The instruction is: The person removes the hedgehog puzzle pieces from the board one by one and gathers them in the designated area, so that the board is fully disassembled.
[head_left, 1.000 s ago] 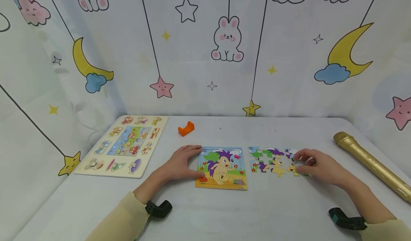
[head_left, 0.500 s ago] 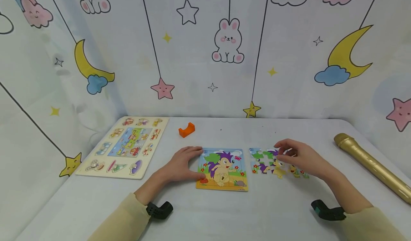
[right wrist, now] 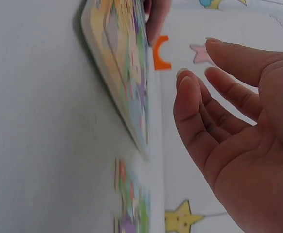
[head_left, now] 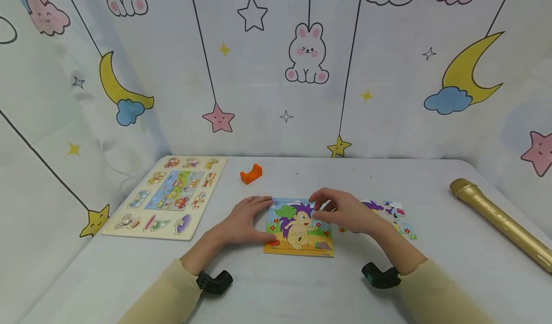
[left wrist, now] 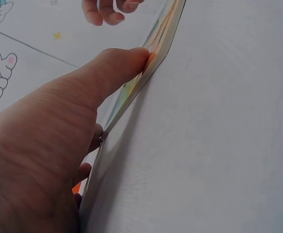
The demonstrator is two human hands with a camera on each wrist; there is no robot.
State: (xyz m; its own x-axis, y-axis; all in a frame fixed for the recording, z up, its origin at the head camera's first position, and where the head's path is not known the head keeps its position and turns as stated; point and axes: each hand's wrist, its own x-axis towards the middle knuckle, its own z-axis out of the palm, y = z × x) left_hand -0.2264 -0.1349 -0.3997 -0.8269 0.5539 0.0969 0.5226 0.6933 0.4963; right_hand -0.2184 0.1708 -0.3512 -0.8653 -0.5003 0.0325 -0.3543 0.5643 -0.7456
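Observation:
A square hedgehog puzzle board (head_left: 297, 247) lies on the white table. My left hand (head_left: 243, 223) rests at its left side: in the left wrist view the straight thumb (left wrist: 124, 63) presses on the board's face while the other fingers touch its edge, partly hidden. Over the board's right part hovers my right hand (head_left: 347, 211). The right wrist view shows its thumb (right wrist: 243, 60) apart from the fingers, with nothing visible between them. Loose hedgehog puzzle pieces (head_left: 396, 211) lie to the right of the board, several of them hidden under the right hand and forearm.
A larger wooden puzzle board (head_left: 138, 221) with vehicle pictures lies at the back left. Near it is an orange curved block (head_left: 251, 174). A gold microphone (head_left: 496, 223) lies along the right side. Behind the table hangs a printed curtain (head_left: 258, 75).
My right hand has moved left, from the right end of the loose pieces to above the board. The left hand and the board stay put.

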